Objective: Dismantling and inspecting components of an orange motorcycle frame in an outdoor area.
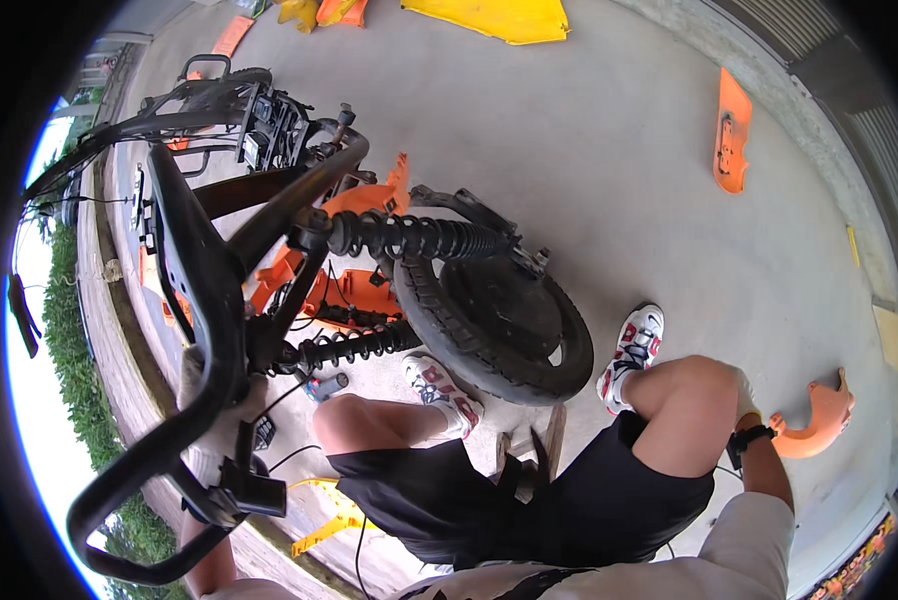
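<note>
Head | black frame (204,235) crosses left hand (227,425) (gloved) | right hand (746,403) apart

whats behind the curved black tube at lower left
The gloved left hand shows behind the curved black tube, which covers part of it; how the fingers grip can't be made out.

The wheel (494,315) sits between the shoes (444,396), with the frame (201,245) left and a panel (732,150) right.

Room R of wheel (499,322); frame (201,245) prob. round L hand (227,428)
</note>
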Demonstrator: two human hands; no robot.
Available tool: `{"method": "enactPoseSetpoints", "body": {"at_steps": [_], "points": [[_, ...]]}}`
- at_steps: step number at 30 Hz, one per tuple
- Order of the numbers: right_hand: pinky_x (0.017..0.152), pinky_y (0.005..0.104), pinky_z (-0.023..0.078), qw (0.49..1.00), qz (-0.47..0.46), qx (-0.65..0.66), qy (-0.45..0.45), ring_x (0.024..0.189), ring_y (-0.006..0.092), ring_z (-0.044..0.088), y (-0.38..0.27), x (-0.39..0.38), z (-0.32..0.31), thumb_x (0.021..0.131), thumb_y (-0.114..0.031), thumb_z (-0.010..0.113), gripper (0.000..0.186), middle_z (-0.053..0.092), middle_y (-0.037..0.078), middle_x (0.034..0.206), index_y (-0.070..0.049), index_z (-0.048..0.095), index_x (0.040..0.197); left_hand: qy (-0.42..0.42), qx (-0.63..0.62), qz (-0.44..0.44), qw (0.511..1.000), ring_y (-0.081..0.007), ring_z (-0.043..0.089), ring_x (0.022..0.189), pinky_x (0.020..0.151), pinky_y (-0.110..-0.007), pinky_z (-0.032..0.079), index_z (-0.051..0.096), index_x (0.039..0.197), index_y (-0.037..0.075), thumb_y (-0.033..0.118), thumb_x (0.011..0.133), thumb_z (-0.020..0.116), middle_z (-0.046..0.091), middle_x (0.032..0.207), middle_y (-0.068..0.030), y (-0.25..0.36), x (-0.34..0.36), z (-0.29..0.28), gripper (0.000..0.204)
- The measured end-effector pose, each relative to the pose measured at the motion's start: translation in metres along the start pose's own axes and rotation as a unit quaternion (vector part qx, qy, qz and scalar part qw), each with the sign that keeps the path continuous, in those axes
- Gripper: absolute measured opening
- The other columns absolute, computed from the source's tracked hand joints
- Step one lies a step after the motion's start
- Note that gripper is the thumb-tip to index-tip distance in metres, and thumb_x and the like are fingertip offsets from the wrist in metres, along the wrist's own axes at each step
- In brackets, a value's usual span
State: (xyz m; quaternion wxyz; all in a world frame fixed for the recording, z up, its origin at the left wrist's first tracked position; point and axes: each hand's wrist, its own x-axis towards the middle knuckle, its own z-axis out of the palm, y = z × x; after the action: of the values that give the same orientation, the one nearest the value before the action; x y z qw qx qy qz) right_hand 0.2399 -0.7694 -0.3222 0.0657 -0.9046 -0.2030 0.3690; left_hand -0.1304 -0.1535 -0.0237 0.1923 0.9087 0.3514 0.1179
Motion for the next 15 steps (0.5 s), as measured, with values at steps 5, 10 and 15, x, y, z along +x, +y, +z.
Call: {"method": "enactPoseSetpoints", "body": {"at_steps": [5, 10, 15], "points": [[0.070, 0.0414, 0.052, 0.989, 0.129, 0.007, -0.070, 0.079, 0.0318, 0.070, -0.046, -0.054, -0.043, 0.089, -0.044, 0.061, 0.039, 0.071, 0.017, 0.082, -0.013, 0.074, 0.108, -0.034, -0.093, -0.270, 0.958, -0.0116, 0.063, 0.069, 0.066, -0.027, 0.053, 0.058, 0.107, 0.006, 0.012, 0.070, 0.085, 0.068, 0.084, -0.0033, 0.013, -0.006, -0.006, 0.046], [0.046, 0.0328, 0.050, 0.947, 0.270, 0.124, -0.120, 0.051, 0.0169, 0.062, -0.077, -0.161, -0.109, 0.091, -0.034, 0.060, 0.033, 0.069, 0.008, 0.069, -0.006, 0.074, 0.102, -0.061, 0.102, -0.029, 0.992, -0.0255, 0.067, 0.051, 0.051, -0.037, 0.055, 0.058, 0.109, 0.005, 0.020, 0.069, 0.085, 0.068, 0.070, -0.0081, 0.019, 0.003, -0.014, 0.051], [0.040, 0.0319, 0.049, 0.903, 0.385, 0.177, -0.067, 0.046, 0.0154, 0.058, -0.108, -0.285, -0.182, 0.092, -0.034, 0.059, 0.030, 0.067, 0.007, 0.067, -0.006, 0.072, 0.096, -0.103, 0.104, -0.003, 0.989, -0.0329, 0.067, 0.070, 0.060, -0.041, 0.056, 0.052, 0.119, 0.002, 0.021, 0.073, 0.081, 0.065, 0.092, -0.0146, 0.033, 0.015, -0.023, 0.058]]}}
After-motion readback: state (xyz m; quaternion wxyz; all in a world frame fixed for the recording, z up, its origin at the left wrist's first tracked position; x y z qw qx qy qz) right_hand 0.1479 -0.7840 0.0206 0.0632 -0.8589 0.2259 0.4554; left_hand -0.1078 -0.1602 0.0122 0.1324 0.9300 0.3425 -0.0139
